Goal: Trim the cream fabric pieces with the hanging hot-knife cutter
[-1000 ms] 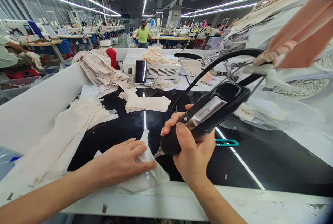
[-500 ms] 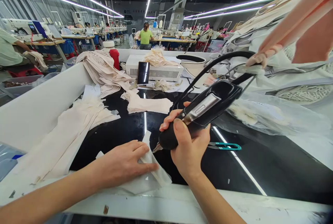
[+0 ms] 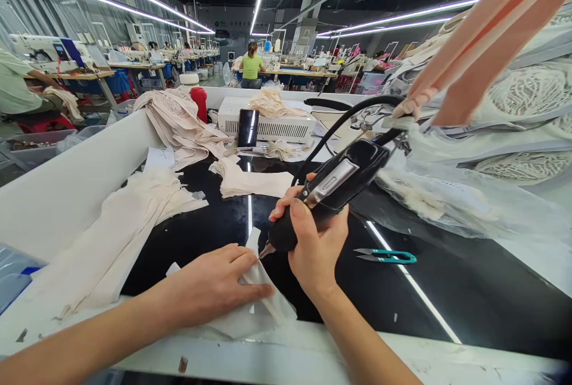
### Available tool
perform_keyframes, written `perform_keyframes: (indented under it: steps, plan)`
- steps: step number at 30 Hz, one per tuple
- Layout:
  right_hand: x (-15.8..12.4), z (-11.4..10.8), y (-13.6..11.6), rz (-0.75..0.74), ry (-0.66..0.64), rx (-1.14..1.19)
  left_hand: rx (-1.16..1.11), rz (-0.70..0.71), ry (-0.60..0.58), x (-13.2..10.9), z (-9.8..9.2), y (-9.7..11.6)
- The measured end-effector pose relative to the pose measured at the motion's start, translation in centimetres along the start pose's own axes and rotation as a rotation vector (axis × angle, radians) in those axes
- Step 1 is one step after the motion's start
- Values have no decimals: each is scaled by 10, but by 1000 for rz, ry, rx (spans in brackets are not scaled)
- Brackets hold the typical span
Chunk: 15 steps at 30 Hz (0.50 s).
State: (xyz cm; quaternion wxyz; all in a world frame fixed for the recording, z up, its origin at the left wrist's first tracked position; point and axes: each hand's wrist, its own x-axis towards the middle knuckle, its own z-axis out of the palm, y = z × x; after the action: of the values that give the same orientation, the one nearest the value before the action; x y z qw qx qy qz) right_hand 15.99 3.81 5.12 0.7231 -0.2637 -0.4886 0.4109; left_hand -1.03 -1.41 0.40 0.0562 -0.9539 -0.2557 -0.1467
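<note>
My right hand (image 3: 318,242) is wrapped round a black corded hand tool (image 3: 333,185) with a silver lever on its upper side. The tool tilts down to the left, and its narrow metal tip (image 3: 267,250) meets the edge of a pale, thin piece of fabric (image 3: 254,276). My left hand (image 3: 218,283) lies on that fabric, thumb and fingers apart, pressing it against the black tabletop. Part of the fabric is hidden under the palm. A twisted peach cloth strip (image 3: 487,45) is tied at the tool's cable end.
Teal-handled thread snips (image 3: 388,256) lie right of my right hand. A folded cream fabric stack (image 3: 259,181) lies ahead, a larger cream pile (image 3: 116,224) at left. Behind stand a phone (image 3: 247,127) and a white vented box (image 3: 286,129). A plastic bag (image 3: 469,200) and garments occupy the right.
The tool in my right hand has shifted slightly left and down, its tip closer to my left fingers. The peach strip has swung left. My left hand stays on the fabric.
</note>
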Motion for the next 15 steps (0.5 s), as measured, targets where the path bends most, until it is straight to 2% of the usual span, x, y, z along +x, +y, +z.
perform_keyframes:
  steps: [9, 15]
  plan:
    - [7, 4, 4, -33, 27, 11, 6, 4, 0, 1, 0, 0]
    - [7, 4, 9, -4, 24, 11, 10, 3, 16, 1, 1, 0]
